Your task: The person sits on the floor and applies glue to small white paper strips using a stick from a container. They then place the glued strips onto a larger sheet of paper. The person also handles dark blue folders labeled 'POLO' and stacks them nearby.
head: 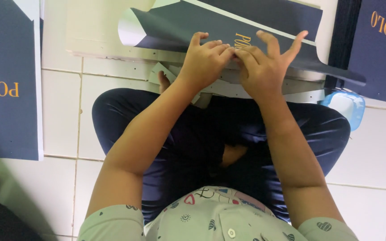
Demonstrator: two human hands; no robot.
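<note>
A dark navy paper sheet (264,27) with pale edges and gold lettering is spread over a flat cardboard piece (94,31) on the white tiled floor (59,102), directly in front of the seated person's crossed legs. Its left corner is curled upward, so that the white underside is shown, and its right end tapers out past the cardboard. The near edge of the sheet is pressed down by both hands, which are set side by side at the middle of that edge with their fingertips meeting. The left hand (204,60) is laid with fingers bent and bunched, the tips pushed onto the sheet; nothing is enclosed in it. The right hand (264,62) is rested on the sheet with its fingers partly spread and raised, the thumb and forefinger drawn toward the left hand's tips; whether a fold is pinched between them cannot be told. Beneath the hands, loose scraps of pale card (161,73) are seen at the cardboard's edge. A translucent blue plastic container (347,107) is placed just beside the right knee. Further navy printed sheets are laid at the far left (5,80) and far right (380,49).
</note>
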